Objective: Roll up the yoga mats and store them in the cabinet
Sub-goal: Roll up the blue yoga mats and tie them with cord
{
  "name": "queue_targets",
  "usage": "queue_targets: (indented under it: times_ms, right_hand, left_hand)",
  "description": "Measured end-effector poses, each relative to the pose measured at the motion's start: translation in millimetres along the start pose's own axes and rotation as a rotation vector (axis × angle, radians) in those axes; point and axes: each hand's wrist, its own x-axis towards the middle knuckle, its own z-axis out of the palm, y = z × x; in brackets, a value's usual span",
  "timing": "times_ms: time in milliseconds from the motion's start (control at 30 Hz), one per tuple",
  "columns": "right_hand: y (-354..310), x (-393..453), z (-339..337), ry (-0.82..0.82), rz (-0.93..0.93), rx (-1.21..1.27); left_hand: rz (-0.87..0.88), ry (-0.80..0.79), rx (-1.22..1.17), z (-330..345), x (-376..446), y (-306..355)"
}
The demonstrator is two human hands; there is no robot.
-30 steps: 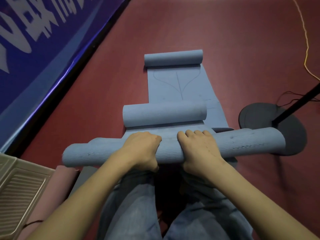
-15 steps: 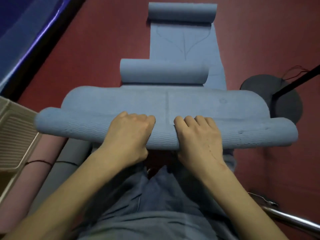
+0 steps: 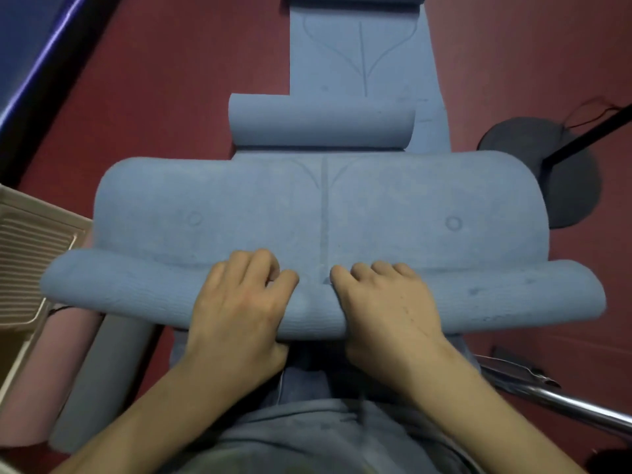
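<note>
A blue yoga mat (image 3: 325, 206) is lifted off the floor in front of me, its near edge rolled into a thick tube and its free flap hanging forward. My left hand (image 3: 239, 302) and my right hand (image 3: 386, 302) grip that rolled edge side by side at its middle, fingers curled over the top. Beyond it a second blue mat (image 3: 362, 59) lies flat on the red floor, with a rolled blue mat (image 3: 321, 121) across it.
At my lower left lie a rolled pink mat (image 3: 41, 381) and a rolled grey mat (image 3: 102, 378) beside a beige ribbed panel (image 3: 27, 258). A dark round stand base (image 3: 561, 169) sits at right. A chrome tube (image 3: 564, 405) crosses the lower right. A blue banner (image 3: 30, 39) lines the left.
I lifted the mat roll toward me and part of it has unrolled into a wide flap in front. The view tilted down, so the far mats slid up the frame.
</note>
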Motion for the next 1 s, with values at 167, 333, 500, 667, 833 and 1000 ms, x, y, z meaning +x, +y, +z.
queue_targets:
  times_ms: [167,333,500,667,833,1000]
  right_hand:
    - [20.9,17.8,-29.6,-0.116,-0.137,0.110]
    - [24.4,40.5,-49.6,-0.374,-0.150,0.147]
    - [24.0,47.0,-48.2,-0.414,-0.142,0.173]
    - [17.6,27.2,-34.5,-0.162,-0.084,0.104]
    - [5.7,8.2,-6.9,0.185,-0.042,0.043]
    - [4.0,-5.6,13.1,0.357,0.050,0.077]
  left_hand:
    - [0.035,0.036,-0.053,-8.2,8.8,-2.6]
    - [0.058,-0.021,-0.034,-6.7,5.4,-7.4]
    - [0.084,-0.027,0.068,4.5,11.6,-14.8]
    - [0.120,-0.117,0.095,1.6,22.5,-15.3]
    - [0.122,-0.185,0.033,-1.0,35.5,-17.4]
    - [0.206,-0.206,-0.037,-3.9,45.3,-22.1]
